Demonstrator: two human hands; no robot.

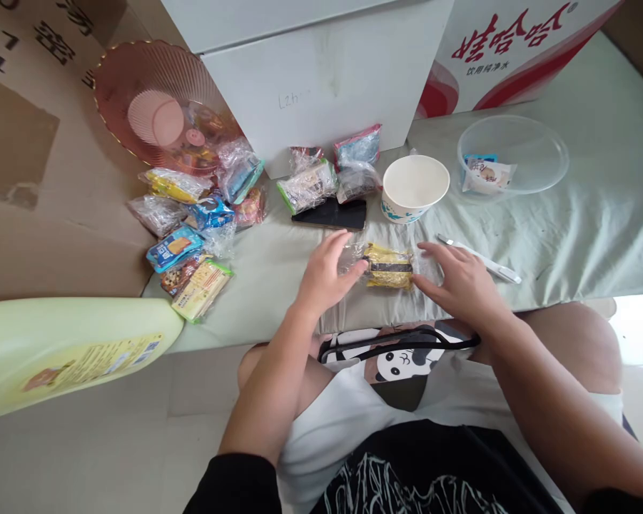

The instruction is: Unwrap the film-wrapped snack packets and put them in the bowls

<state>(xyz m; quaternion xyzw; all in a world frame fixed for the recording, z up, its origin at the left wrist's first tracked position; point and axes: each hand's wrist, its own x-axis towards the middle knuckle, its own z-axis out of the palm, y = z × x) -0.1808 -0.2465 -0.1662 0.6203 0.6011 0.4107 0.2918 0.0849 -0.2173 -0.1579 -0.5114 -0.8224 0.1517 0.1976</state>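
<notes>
A yellow snack packet (390,267) with a dark band lies on the cloth in front of me, with clear plastic wrap (427,265) spread out around it. My left hand (329,275) is at its left side, fingers apart, the thumb close to the packet's edge. On the other side, my right hand (457,278) has its fingers spread over the wrap, the thumb near the packet's right end. Neither hand is closed on anything. Just beyond my right hand lies a white utility knife (487,263), partly hidden by it.
Several wrapped snacks (198,214) lie at left, before a tilted pink bowl (155,107). Further wrapped packets (310,187) rest by a black phone (332,214). A paper cup (414,187) and a clear plastic bowl (540,168) with packets stand behind. Boxes (326,86) line the back.
</notes>
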